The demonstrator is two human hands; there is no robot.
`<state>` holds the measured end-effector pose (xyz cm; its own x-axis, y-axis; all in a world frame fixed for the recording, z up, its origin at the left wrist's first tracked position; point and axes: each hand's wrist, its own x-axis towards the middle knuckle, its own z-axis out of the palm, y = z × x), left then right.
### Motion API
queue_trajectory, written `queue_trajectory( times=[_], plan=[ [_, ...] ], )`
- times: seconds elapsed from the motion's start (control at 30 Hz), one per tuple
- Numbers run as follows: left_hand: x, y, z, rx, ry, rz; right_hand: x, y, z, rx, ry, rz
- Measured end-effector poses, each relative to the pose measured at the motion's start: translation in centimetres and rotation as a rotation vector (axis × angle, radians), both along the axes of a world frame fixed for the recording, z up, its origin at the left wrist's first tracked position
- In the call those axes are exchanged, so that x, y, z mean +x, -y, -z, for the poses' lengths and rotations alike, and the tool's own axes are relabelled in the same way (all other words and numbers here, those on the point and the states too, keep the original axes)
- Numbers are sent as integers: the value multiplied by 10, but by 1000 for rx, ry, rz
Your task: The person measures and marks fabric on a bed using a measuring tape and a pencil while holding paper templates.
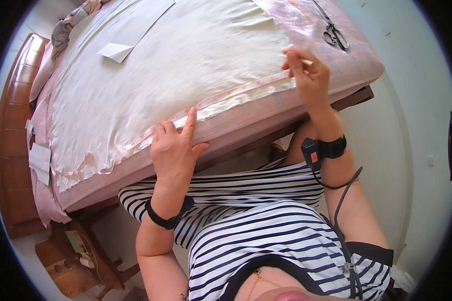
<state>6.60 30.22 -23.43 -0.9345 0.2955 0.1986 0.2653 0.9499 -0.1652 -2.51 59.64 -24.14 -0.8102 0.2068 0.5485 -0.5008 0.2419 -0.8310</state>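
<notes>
White fabric (165, 75) lies spread over a pink mattress (248, 113). A measuring tape (245, 88) runs along the fabric's near edge, and its left end curls loosely by the fabric's near left corner. My left hand (175, 146) presses fingertips onto the tape and fabric edge, its thumb stretched out over the mattress side. At the tape's right end, my right hand (307, 71) holds a short, thin, pale stick, perhaps a pencil or chalk (307, 63). The fingers hide most of that stick. Its near end points right.
Metal scissors (334, 35) lie on the bed at the upper right. A folded white paper sheet (116, 51) rests on the fabric; another paper (40, 161) lies near the wooden headboard (19, 150). A wooden nightstand (60, 269) stands lower left. A cable (339, 210) hangs along my right arm.
</notes>
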Motion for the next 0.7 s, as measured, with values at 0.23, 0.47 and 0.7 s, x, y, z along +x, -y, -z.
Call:
queue_trajectory(
  times=[0.23,0.47,0.7],
  plan=[
    [0,-1,-1,-27,-27,13,-3,21,23,102,114,-228],
    [0,-3,-4,-22,-10,4,-3,27,18,209,274,-182],
    [3,-5,-3,27,-11,-12,-1,25,15,244,242,-115]
  ],
)
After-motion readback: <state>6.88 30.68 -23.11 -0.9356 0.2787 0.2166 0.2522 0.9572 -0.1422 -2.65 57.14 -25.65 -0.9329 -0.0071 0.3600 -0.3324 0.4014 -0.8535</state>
